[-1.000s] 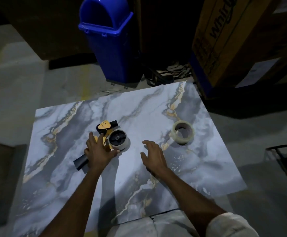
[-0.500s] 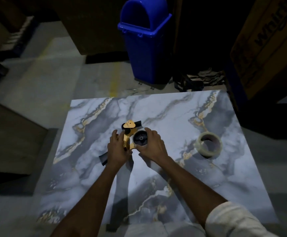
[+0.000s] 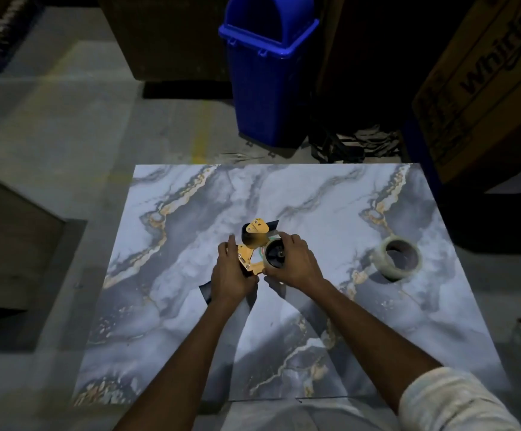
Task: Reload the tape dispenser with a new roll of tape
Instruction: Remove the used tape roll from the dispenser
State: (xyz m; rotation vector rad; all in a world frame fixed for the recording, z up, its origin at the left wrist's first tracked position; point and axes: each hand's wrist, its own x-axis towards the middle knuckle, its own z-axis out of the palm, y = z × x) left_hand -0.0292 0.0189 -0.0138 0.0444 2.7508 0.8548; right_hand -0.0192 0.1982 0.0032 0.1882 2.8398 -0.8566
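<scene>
Fingers (image 3: 287,241) of the right hand (image 3: 298,264) were curled round the black spool (image 3: 275,256) of the tape dispenser (image 3: 254,231), gripping it from the right side; a pale ring showed at the spool's edge, core or tape not determinable; fingers (image 3: 222,249) of the left hand (image 3: 231,276) were wrapped round the dispenser's black handle (image 3: 204,290), its end protruding below the palm; yellow body of dispenser lay between the two hands, yellow flap pointing away from the person; dispenser sat over the middle of the marble-patterned tabletop (image 3: 315,206), contact with the surface not determinable; new roll of tape (image 3: 392,270) lay flat near the right edge, well apart from both hands; pale sleeve (image 3: 448,399) on right arm; beyond the tabletop, a blue bin (image 3: 268,88) on the floor and a cardboard box (image 3: 486,88) to its right.
</scene>
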